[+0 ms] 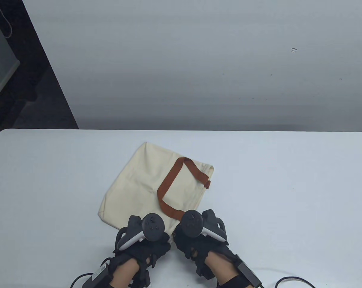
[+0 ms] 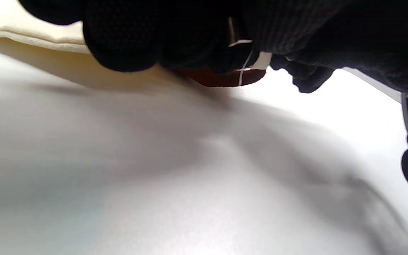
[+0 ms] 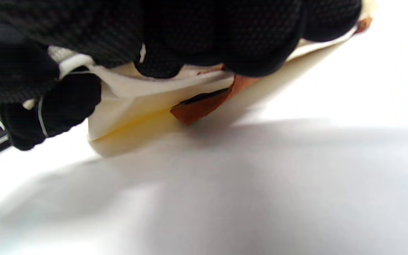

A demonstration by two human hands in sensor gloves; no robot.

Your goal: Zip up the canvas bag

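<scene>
A cream canvas bag (image 1: 136, 186) with a brown strap handle (image 1: 169, 186) lies flat on the white table (image 1: 289, 195). Both gloved hands sit together at the bag's near corner. My left hand (image 1: 146, 240) curls its fingers (image 2: 126, 42) onto the bag's edge (image 2: 48, 39) by the brown strap (image 2: 225, 78). My right hand (image 1: 197, 237) has its fingers (image 3: 253, 42) bent over the bag's opening edge (image 3: 136, 102), above a brown strap end (image 3: 204, 104). The left hand's fingers (image 3: 58, 102) pinch the bag's corner beside it. The zipper itself is hidden under the hands.
The table's far edge (image 1: 181, 130) meets a grey wall. A dark floor strip (image 1: 25, 90) lies at the far left. Glove cables (image 1: 292, 280) trail along the table's front edge by my wrists.
</scene>
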